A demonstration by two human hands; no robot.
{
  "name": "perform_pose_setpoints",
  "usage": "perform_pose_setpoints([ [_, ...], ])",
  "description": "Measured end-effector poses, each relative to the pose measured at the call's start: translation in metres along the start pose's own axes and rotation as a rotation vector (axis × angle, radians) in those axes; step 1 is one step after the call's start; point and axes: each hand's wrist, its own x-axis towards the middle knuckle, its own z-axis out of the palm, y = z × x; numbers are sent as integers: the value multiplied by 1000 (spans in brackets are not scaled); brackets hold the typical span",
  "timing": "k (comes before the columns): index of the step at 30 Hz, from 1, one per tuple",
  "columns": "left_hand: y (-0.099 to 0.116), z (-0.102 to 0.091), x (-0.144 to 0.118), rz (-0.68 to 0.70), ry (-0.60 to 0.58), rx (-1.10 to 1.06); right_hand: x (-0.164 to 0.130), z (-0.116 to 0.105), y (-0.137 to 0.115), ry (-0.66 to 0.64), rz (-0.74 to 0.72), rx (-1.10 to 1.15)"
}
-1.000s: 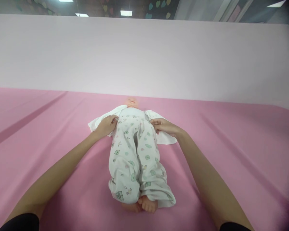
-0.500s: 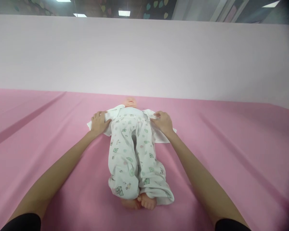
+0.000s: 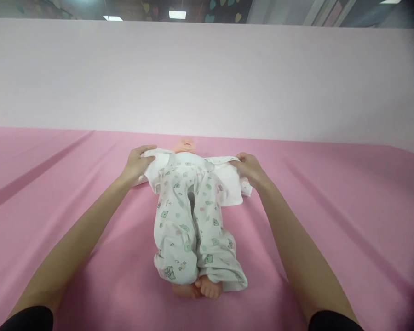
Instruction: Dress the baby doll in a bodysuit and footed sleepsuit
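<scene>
The baby doll (image 3: 189, 216) is laid on its back in the middle of a pink sheet (image 3: 331, 230), its head toward the pale pink wall (image 3: 207, 78) and its bare feet (image 3: 198, 289) toward the camera. It is dressed in white printed trousers (image 3: 189, 230), whose legs run side by side down to the feet. A white garment (image 3: 227, 184) is spread open beneath the doll's upper body, with one flap out to each side of the chest.

The left hand (image 3: 138, 163) is closed on the upper edge of the left flap, the fingers curled over the cloth and the thumb beneath; that flap is lifted slightly off the sheet. The right hand (image 3: 250, 168) is closed on the upper edge of the right flap, pinching the cloth near the doll's shoulder, and the flap hangs below the hand in a loose fold. Both forearms are stretched forward, one along each side of the doll, well apart from the trousers.

The sheet is marked by long shallow creases on the left and right. Ceiling lights (image 3: 177, 14) are seen above the wall.
</scene>
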Motion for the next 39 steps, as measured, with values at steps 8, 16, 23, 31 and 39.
perform_pose_setpoints([
  [8, 41, 51, -47, 455, -578, 606, -60, 24, -64, -425, -333, -164],
  [16, 20, 88, 28, 306, -45, 708, -27, 64, -92, -182, -342, -719],
  [23, -10, 115, 36, 258, -17, 805, 2, 90, -90, -300, -333, -841],
  [31, -16, 108, 36, 386, 16, 577, -1, 53, -94, -437, -356, -670],
  [39, -22, 105, 37, 462, -13, 351, -4, 54, -96, -437, -378, -581],
])
